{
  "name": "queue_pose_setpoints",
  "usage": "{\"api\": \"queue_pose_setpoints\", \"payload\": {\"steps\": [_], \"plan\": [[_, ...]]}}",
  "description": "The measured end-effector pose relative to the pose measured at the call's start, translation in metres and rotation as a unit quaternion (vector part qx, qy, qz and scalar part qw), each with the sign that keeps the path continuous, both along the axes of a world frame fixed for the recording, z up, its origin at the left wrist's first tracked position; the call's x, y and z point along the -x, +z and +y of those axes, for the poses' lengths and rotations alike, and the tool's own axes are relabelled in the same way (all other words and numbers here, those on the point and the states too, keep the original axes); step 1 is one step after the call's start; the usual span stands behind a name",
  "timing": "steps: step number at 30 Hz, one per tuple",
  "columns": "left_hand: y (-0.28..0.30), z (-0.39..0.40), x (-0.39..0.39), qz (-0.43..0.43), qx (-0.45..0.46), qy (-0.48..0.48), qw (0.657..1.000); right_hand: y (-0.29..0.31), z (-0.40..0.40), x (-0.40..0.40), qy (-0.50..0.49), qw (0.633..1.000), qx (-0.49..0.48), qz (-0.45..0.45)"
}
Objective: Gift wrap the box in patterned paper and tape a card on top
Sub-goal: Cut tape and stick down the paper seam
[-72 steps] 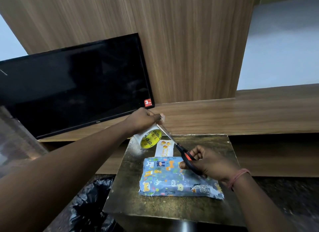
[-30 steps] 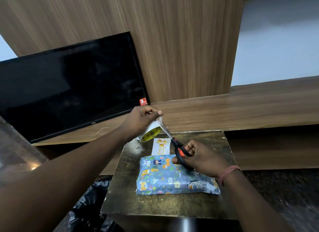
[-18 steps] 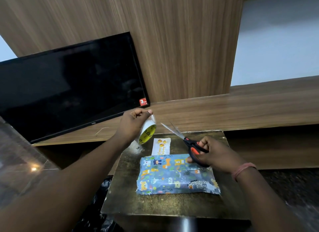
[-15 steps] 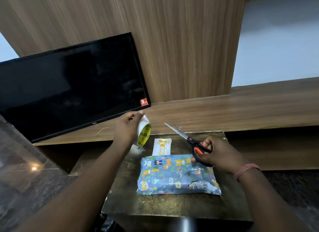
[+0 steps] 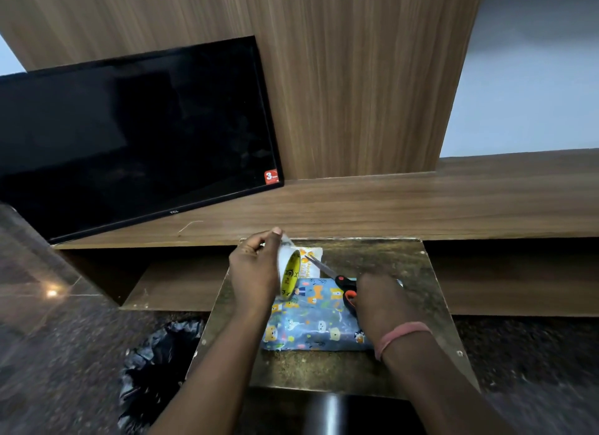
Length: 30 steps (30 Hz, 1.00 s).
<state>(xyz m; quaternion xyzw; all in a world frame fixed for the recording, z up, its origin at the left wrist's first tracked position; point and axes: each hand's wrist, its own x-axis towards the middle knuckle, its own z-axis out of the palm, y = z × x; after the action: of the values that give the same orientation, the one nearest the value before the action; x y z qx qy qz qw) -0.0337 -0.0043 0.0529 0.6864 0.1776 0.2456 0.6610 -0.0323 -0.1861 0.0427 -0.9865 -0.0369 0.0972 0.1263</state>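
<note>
The box (image 5: pixel 316 324), wrapped in blue paper with animal prints, lies flat on a small gold-coloured table (image 5: pixel 418 272). Behind it lies a white card (image 5: pixel 312 256) with orange marks, partly hidden by the tape roll. My left hand (image 5: pixel 254 269) grips a clear tape roll (image 5: pixel 289 274) with a yellow core, held upright above the box's left end. My right hand (image 5: pixel 377 301) holds black and orange scissors (image 5: pixel 337 277) over the box, blades pointing toward the roll.
A black TV screen (image 5: pixel 129 136) leans on a wooden shelf unit (image 5: pixel 389 204) behind the table. A black plastic bag (image 5: pixel 155 363) sits on the dark floor to the table's left. A dark object (image 5: pixel 327 412) stands at the table's near edge.
The scissors left the tape and came down onto the box with my right hand. My left hand brought the roll lower and nearer, over the box's left end.
</note>
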Motion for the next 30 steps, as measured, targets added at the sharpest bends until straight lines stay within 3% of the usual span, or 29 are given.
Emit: {"api": "queue_pose_setpoints", "payload": {"steps": [2,5,8,14,30], "plan": [[-0.001,-0.003,-0.001,0.004,-0.001,-0.008,1.0,0.006,0.002,0.004,-0.002,1.0,0.016,0.005],[0.0,-0.012,0.001,0.014,-0.017,-0.03,0.999,0.019,0.005,0.012,0.016,0.995,-0.005,-0.1],[0.004,-0.02,0.005,0.017,-0.048,-0.062,0.997,0.023,0.012,0.011,0.047,0.947,-0.245,-0.201],[0.015,-0.019,0.01,0.014,-0.092,-0.107,0.99,0.011,0.018,-0.006,0.014,0.821,-0.568,-0.056],[0.02,-0.019,0.018,0.012,-0.209,-0.157,0.965,0.011,0.015,-0.003,-0.012,0.84,-0.535,-0.086]]}}
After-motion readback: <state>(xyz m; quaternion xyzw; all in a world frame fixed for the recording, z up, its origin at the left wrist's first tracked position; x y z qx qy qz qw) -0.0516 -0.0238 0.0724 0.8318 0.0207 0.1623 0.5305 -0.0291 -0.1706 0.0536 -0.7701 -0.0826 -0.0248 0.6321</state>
